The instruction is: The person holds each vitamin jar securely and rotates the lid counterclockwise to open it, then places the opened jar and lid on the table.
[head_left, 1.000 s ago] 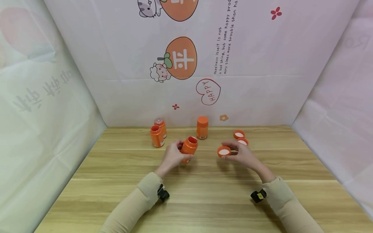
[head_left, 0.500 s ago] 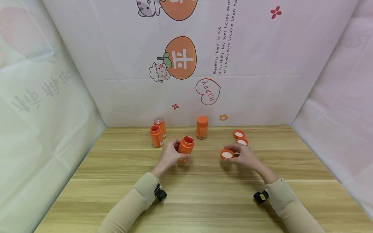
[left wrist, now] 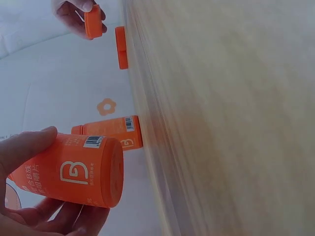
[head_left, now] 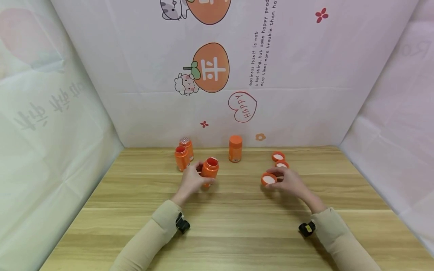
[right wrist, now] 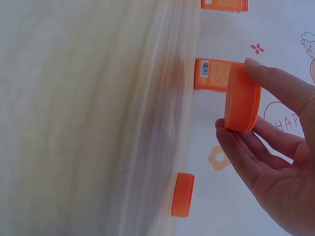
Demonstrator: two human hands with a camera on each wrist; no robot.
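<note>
My left hand point(head_left: 191, 181) grips an open orange bottle point(head_left: 210, 168) around its body, mouth up and slightly tilted. In the left wrist view the bottle point(left wrist: 74, 169) shows its white print and base, held clear of the table. My right hand point(head_left: 291, 182) pinches an orange cap point(head_left: 269, 179) by its rim, its white inside turned up toward the head camera. The right wrist view shows thumb and fingers on opposite edges of that cap point(right wrist: 242, 98). Two more caps point(head_left: 278, 156) point(head_left: 281, 164) lie inside-up just beyond the right hand.
Behind the left hand stand an uncapped bottle point(head_left: 182, 158) and one with a silvery top point(head_left: 185, 143). A capped orange bottle point(head_left: 235, 149) stands at the back middle. White printed sheets point(head_left: 291, 75) wall the wooden table point(head_left: 234, 226) at the back and sides.
The left hand has moved left with its bottle, toward the two standing bottles. The right hand has shifted slightly right with its cap, so the hands are farther apart.
</note>
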